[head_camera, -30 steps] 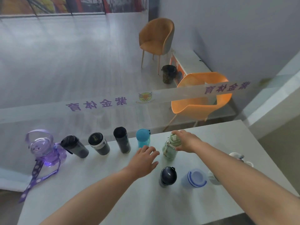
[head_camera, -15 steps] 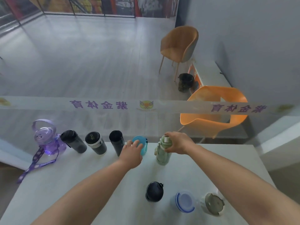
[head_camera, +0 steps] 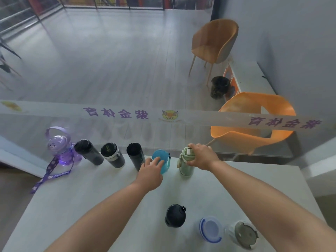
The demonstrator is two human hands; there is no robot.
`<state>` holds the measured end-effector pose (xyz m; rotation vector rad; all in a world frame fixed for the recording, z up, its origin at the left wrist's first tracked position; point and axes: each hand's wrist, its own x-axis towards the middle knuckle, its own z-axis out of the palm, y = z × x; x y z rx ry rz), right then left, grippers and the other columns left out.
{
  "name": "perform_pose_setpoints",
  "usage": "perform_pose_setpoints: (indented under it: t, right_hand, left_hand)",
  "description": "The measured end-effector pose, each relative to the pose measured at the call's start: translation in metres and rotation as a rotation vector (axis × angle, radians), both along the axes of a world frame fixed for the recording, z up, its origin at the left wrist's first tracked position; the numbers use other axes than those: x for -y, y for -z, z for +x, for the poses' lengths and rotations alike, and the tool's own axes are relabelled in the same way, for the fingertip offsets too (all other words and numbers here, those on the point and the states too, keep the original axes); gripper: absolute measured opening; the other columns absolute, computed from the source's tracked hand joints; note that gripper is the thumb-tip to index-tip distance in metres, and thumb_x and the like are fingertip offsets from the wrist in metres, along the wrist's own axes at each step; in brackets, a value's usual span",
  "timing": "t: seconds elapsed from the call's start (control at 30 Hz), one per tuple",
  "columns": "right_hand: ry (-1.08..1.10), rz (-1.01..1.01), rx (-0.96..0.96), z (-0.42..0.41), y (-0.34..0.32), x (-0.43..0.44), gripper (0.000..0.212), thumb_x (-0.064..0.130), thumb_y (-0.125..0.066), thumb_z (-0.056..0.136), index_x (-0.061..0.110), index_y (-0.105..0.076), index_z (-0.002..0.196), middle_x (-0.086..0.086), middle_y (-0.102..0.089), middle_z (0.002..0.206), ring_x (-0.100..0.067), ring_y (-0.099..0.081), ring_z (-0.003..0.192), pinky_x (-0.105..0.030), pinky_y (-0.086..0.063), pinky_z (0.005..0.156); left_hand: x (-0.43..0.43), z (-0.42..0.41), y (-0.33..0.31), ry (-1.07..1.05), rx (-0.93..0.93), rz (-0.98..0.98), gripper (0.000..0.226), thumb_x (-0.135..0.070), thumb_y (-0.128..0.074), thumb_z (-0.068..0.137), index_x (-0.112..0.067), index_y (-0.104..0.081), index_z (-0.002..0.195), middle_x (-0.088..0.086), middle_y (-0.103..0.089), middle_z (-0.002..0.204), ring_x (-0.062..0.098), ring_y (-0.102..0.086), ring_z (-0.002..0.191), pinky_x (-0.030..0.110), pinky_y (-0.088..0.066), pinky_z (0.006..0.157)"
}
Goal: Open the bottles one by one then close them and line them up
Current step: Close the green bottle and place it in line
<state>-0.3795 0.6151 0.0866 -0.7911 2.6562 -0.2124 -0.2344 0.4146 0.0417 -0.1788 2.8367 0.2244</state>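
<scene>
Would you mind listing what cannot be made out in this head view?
- Green bottle: lid side and latch hidden under the right hand.
- Blue bottle: front covered by the left hand.
- Print on the middle black bottle's lid: too small to read.
- Grey-lidded bottle: body hidden beneath its own lid.

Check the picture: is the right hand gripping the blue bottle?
No, the right hand grips the green bottle; the left hand touches the blue bottle.
</scene>
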Motion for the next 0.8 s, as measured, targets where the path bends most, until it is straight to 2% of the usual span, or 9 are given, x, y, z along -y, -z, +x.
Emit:
perform_pose_setpoints:
  t: [0.43, 0.7, 0.8]
  right_hand:
    - [-0.025, 0.056, -0.033, -0.014, 0.002, 0.000, 0.074, 0.057, -0.073, 0.075, 0.028, -0.049, 0.139, -0.002, -0.063, 0.126, -0.027, -0.058, 0.116, -0.044, -0.045, 0.098]
    - [-0.023, 0.079, -0.015, -0.008, 0.005, 0.000, 0.081, 0.056, -0.075, 0.076, 0.031, -0.040, 0.145, -0.002, -0.057, 0.136, -0.027, -0.051, 0.125, -0.047, -0.041, 0.103]
    - [-0.004, 0.069, 0.002, -0.004, 0.003, -0.005, 0.089, 0.057, -0.074, 0.078, 0.032, -0.030, 0.151, -0.003, -0.052, 0.142, -0.029, -0.047, 0.130, -0.049, -0.037, 0.108]
  left_hand:
    - [0.002, -0.003, 0.001, -0.012, 0.018, 0.036, 0.056, -0.023, -0.048, 0.094, -0.026, -0.028, 0.147, 0.001, -0.022, 0.158, 0.034, -0.024, 0.138, 0.050, -0.023, 0.115]
    - [-0.001, 0.000, -0.003, 0.014, 0.006, 0.019, 0.057, -0.026, -0.049, 0.094, -0.025, -0.028, 0.148, 0.005, -0.022, 0.158, 0.034, -0.021, 0.139, 0.049, -0.022, 0.115]
    - [-0.005, 0.003, -0.004, 0.064, -0.034, 0.057, 0.053, -0.026, -0.047, 0.094, -0.023, -0.033, 0.145, 0.004, -0.029, 0.153, 0.032, -0.025, 0.136, 0.047, -0.026, 0.112]
